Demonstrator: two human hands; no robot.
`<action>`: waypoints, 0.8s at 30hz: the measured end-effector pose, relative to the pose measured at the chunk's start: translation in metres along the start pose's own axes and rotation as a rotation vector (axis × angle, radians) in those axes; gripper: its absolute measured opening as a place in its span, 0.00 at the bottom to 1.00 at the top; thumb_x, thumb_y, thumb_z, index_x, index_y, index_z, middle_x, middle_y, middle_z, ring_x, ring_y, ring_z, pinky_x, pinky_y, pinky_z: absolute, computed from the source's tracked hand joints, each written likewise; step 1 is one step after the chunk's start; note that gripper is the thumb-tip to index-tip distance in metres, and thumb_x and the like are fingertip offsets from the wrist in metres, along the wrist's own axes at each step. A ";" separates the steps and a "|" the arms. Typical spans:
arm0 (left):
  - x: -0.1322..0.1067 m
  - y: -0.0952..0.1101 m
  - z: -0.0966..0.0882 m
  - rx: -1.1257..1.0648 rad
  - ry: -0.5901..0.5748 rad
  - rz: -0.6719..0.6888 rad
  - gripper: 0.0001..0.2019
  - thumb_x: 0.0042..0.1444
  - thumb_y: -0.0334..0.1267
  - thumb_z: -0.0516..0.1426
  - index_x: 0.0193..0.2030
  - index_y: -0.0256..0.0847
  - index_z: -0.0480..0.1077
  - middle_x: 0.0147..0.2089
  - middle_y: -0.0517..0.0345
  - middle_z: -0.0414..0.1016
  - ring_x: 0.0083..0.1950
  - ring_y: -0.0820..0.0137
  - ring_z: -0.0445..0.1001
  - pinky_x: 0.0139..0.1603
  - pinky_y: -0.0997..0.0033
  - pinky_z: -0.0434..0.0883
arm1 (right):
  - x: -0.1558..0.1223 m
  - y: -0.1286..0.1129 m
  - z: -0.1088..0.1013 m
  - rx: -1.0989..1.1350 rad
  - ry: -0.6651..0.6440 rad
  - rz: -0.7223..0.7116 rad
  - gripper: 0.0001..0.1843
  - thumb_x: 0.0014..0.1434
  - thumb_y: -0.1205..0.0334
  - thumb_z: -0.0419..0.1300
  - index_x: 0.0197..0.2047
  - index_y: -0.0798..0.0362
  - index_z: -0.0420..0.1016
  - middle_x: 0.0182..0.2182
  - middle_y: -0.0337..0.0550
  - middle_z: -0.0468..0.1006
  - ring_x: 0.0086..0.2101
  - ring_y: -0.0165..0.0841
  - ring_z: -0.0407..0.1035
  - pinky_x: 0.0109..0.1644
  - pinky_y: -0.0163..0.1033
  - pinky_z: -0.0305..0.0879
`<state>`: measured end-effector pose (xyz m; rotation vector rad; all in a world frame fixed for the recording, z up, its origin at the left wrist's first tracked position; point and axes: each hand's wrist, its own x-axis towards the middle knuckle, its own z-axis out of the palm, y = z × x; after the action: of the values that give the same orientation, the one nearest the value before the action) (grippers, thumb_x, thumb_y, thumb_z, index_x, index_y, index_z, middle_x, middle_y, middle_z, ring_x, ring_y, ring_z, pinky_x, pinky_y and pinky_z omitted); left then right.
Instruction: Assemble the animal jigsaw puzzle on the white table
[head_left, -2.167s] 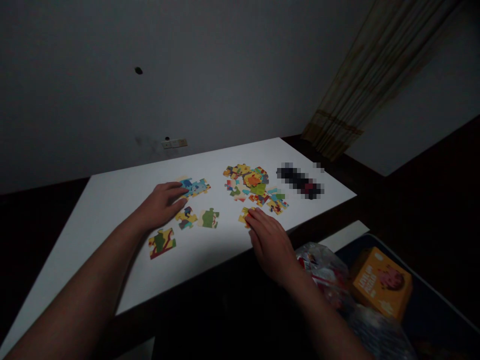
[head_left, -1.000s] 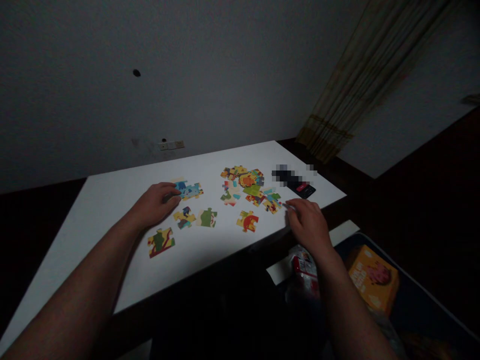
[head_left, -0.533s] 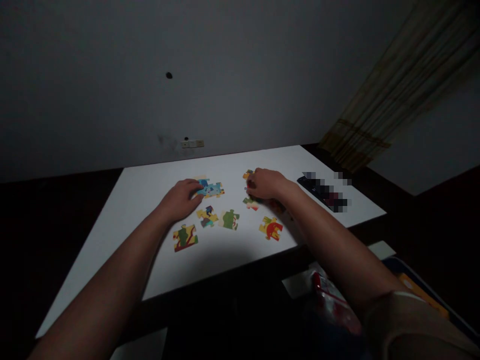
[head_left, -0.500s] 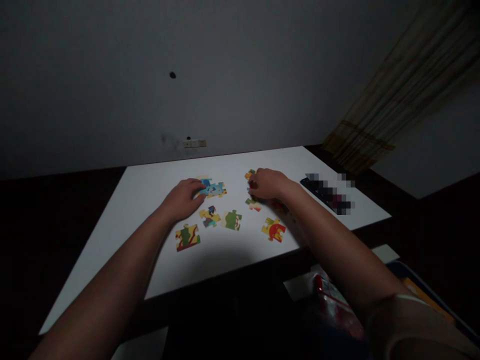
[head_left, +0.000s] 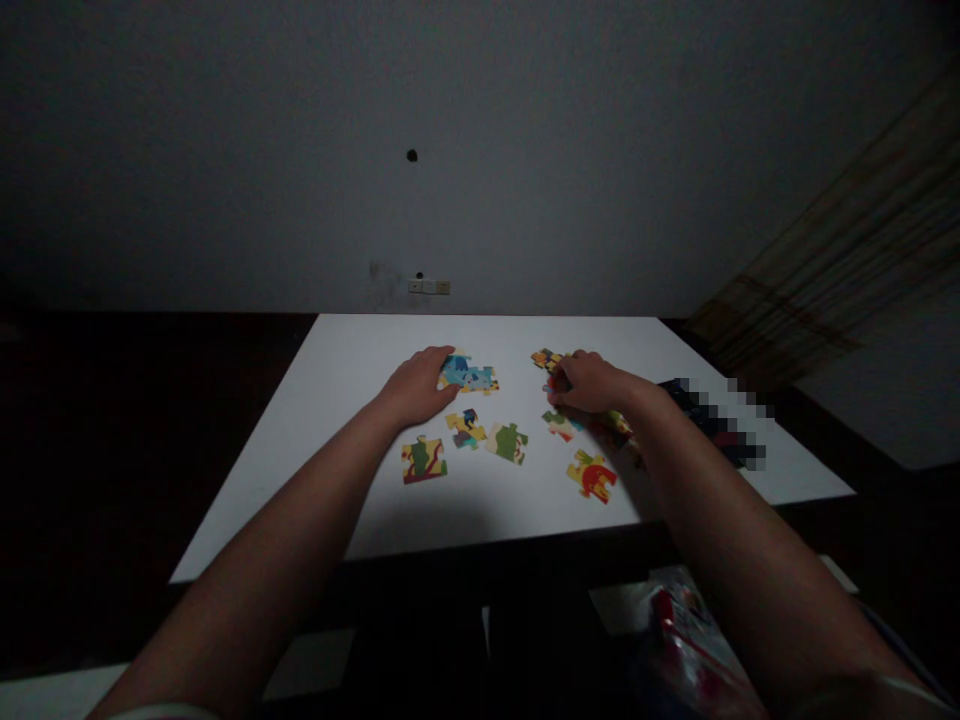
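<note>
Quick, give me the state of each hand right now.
Left hand: open, fingertips resting on the joined blue jigsaw pieces.
Right hand: curled over the jigsaw piece pile; cannot tell whether it holds one.

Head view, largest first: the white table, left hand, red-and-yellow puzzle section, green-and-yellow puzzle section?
White table, then left hand, then the red-and-yellow puzzle section and green-and-yellow puzzle section, which look about alike, so I won't rank them.

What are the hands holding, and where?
The left hand rests its fingers on blue jigsaw pieces, unlifted; the right hand covers a jigsaw pile, so any hold cannot be told.
</note>
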<state>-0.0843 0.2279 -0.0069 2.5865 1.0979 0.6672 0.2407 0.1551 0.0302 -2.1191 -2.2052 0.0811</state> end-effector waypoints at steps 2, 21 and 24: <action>-0.001 -0.001 0.001 -0.030 0.031 -0.036 0.36 0.60 0.46 0.59 0.72 0.35 0.57 0.70 0.39 0.64 0.68 0.51 0.66 0.69 0.53 0.64 | 0.001 -0.003 -0.005 -0.062 -0.084 -0.004 0.14 0.52 0.54 0.71 0.40 0.48 0.77 0.42 0.53 0.80 0.44 0.49 0.74 0.47 0.52 0.70; 0.012 -0.015 0.002 -0.651 0.231 -0.206 0.21 0.54 0.32 0.63 0.56 0.39 0.75 0.40 0.53 0.80 0.36 0.69 0.76 0.41 0.68 0.74 | 0.084 -0.121 -0.013 0.465 0.126 -0.402 0.20 0.59 0.67 0.64 0.54 0.46 0.71 0.48 0.47 0.81 0.43 0.40 0.77 0.48 0.44 0.72; 0.010 -0.021 -0.002 -0.456 0.309 -0.316 0.17 0.59 0.35 0.60 0.54 0.40 0.77 0.39 0.52 0.81 0.37 0.66 0.77 0.42 0.67 0.73 | 0.080 -0.123 0.005 0.379 0.208 -0.309 0.14 0.66 0.61 0.59 0.55 0.49 0.73 0.51 0.54 0.79 0.48 0.44 0.75 0.52 0.49 0.71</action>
<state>-0.0925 0.2497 -0.0102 1.9196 1.2335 1.1097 0.1153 0.2297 0.0391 -1.5075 -2.1580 0.2258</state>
